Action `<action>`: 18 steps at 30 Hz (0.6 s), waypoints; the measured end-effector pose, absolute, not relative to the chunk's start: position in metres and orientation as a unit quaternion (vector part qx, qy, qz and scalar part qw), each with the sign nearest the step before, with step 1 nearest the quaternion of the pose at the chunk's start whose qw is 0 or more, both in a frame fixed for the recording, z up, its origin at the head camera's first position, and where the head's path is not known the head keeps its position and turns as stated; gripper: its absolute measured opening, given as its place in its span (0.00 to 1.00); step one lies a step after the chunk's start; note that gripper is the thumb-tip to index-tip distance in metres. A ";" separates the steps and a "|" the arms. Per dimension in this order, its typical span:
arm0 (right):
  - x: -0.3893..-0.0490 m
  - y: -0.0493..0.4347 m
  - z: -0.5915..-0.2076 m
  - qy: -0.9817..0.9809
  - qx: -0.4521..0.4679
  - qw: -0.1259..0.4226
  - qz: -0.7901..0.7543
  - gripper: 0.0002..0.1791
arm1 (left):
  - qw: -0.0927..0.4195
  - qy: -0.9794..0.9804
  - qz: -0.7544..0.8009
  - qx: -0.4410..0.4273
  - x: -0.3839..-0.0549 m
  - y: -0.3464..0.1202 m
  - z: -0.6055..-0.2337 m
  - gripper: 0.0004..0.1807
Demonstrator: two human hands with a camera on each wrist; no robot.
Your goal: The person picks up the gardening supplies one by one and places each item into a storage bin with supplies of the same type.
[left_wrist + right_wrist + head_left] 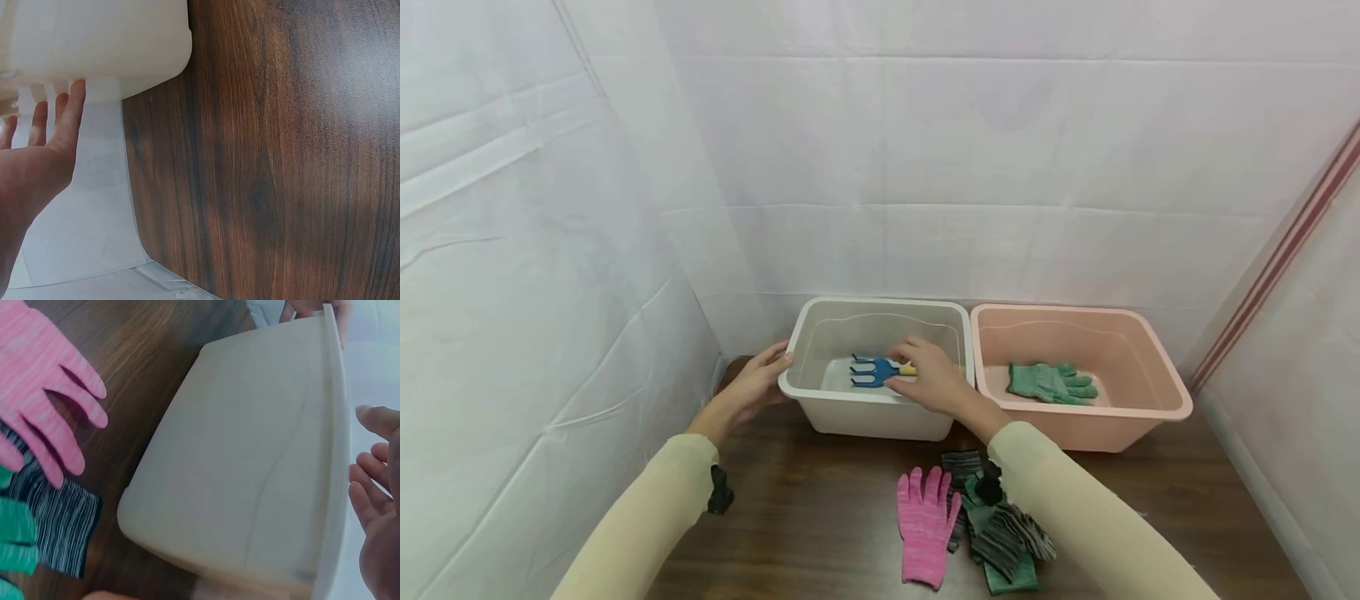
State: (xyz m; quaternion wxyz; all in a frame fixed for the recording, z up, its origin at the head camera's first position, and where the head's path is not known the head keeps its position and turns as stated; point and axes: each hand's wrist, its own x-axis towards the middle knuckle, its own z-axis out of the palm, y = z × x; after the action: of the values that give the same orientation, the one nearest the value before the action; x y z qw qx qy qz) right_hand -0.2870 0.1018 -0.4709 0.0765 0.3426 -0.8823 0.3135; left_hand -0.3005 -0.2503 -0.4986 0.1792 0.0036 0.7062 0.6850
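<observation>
A white plastic bin [872, 417] stands in front of me. At its left end my left hand [758, 385] holds the rim, fingers [74, 112] against the outer wall. Inside the bin lies a small blue hand fork [872, 372] with a yellow handle [907, 369]. My right hand [931, 375] reaches over the bin's near rim, close above that handle and partly hiding it. In the right wrist view, the thumb and loosely bent fingers [369, 465] are apart, with nothing between them.
Right beside the white bin stands a pink bin [1075, 429] holding a green glove [1052, 383]. In front, on the dark wooden table [805, 517], lie a pink glove [925, 529] and a pile of green and dark striped gloves [1000, 533]. White sheeting [962, 167] encloses the table.
</observation>
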 end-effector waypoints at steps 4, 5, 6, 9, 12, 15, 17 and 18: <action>-0.278 0.115 -0.460 -0.885 0.341 0.061 0.310 0.24 | 0.178 0.707 0.685 0.006 -0.300 -0.251 -0.498 0.37; -0.276 0.118 -0.458 -0.887 0.342 0.063 0.305 0.24 | 0.178 0.707 0.684 0.006 -0.301 -0.250 -0.498 0.37; -0.274 0.122 -0.455 -0.888 0.344 0.064 0.300 0.24 | 0.179 0.708 0.683 0.006 -0.301 -0.250 -0.499 0.37; -0.267 0.134 -0.450 -0.888 0.352 0.073 0.286 0.23 | 0.180 0.707 0.684 0.008 -0.302 -0.248 -0.499 0.37; -0.260 0.145 -0.448 -0.888 0.359 0.072 0.279 0.24 | 0.180 0.708 0.683 0.010 -0.301 -0.249 -0.499 0.37; -0.254 0.156 -0.449 -0.889 0.357 0.068 0.277 0.24 | 0.179 0.710 0.682 0.011 -0.299 -0.251 -0.498 0.37; -0.249 0.164 -0.449 -0.890 0.356 0.067 0.278 0.24 | 0.179 0.711 0.680 0.013 -0.298 -0.251 -0.497 0.37; -0.247 0.168 -0.450 -0.890 0.355 0.071 0.277 0.23 | 0.180 0.712 0.679 0.015 -0.298 -0.251 -0.497 0.37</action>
State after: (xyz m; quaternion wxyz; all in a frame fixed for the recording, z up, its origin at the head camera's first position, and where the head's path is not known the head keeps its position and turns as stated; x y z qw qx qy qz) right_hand -0.2469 0.1678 -0.4504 0.0709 0.3554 -0.8900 0.2769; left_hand -0.2977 -0.2512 -0.4973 0.1796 0.0153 0.7115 0.6792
